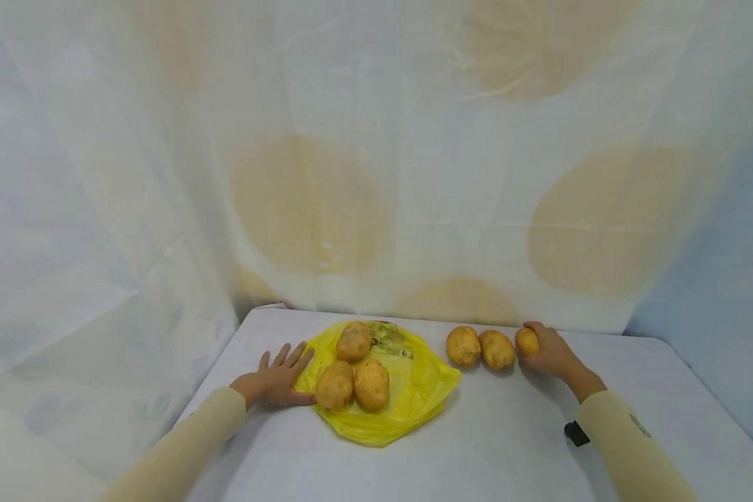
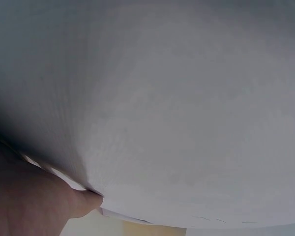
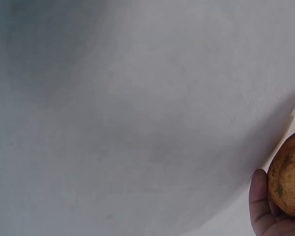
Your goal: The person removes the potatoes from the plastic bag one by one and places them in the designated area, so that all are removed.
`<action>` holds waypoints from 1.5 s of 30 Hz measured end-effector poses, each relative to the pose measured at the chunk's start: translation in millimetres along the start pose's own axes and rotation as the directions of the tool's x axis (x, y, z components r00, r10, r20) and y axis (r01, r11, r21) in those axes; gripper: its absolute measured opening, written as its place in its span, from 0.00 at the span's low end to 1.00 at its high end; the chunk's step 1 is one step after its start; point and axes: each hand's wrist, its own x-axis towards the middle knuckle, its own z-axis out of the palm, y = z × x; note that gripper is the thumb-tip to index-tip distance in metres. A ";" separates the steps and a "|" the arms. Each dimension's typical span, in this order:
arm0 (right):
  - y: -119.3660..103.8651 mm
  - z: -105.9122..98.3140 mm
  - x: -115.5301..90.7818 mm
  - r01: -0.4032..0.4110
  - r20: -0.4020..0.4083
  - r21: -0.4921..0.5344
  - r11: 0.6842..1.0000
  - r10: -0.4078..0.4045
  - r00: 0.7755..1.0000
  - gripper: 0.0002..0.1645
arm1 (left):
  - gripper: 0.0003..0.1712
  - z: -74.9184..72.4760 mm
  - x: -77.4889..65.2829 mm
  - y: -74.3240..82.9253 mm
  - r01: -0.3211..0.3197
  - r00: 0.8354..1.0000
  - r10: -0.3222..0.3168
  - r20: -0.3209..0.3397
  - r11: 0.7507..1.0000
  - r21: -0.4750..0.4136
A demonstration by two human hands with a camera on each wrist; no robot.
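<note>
My right hand point(image 1: 549, 354) grips a potato point(image 1: 527, 341) at the right end of a short row near the table's back edge. In the right wrist view the fingers point(image 3: 259, 201) curl beside that potato point(image 3: 289, 177). Two more potatoes, a middle one point(image 1: 497, 350) and a left one point(image 1: 463, 346), lie to its left. My left hand point(image 1: 277, 380) lies flat with fingers spread at the left rim of a yellow plastic bag point(image 1: 414, 397). Three potatoes rest on the bag: one behind point(image 1: 354, 341), two in front point(image 1: 335, 385). The left thumb comes close to the front left potato.
A white cloth covers the table point(image 1: 477, 453). Behind it hangs a pale curtain point(image 1: 414, 174) with tan circles, and sheets close off both sides. Something small and dark point(image 1: 576, 434) shows at the right wrist.
</note>
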 end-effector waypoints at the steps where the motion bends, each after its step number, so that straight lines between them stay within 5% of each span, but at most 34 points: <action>1: -0.8 -0.6 -0.2 0.004 -0.001 0.000 1.000 -0.004 1.000 0.50 | 0.66 -0.6 0.0 0.1 0.000 1.000 0.000 0.001 1.000 0.001; 11: -1.6 -3.3 1.6 0.035 0.031 0.001 0.999 -0.035 0.999 0.55 | 0.66 -2.4 1.5 0.2 0.011 1.000 -0.011 0.008 1.000 -0.004; 21: -1.1 -7.5 -0.3 -0.064 0.175 0.090 0.994 0.047 0.983 0.65 | 0.67 0.1 2.9 -1.6 0.008 1.000 -0.008 0.005 1.000 -0.011; 33: 7.4 4.6 0.5 -0.067 0.076 0.041 0.997 0.064 0.995 0.60 | 0.68 -0.1 2.5 1.7 -0.007 1.000 0.007 0.020 0.999 -0.032; 45: 1.8 4.8 -0.6 -0.070 0.077 0.018 0.997 0.068 0.995 0.62 | 0.70 8.0 9.9 -6.6 0.019 1.000 -0.019 0.008 0.999 -0.026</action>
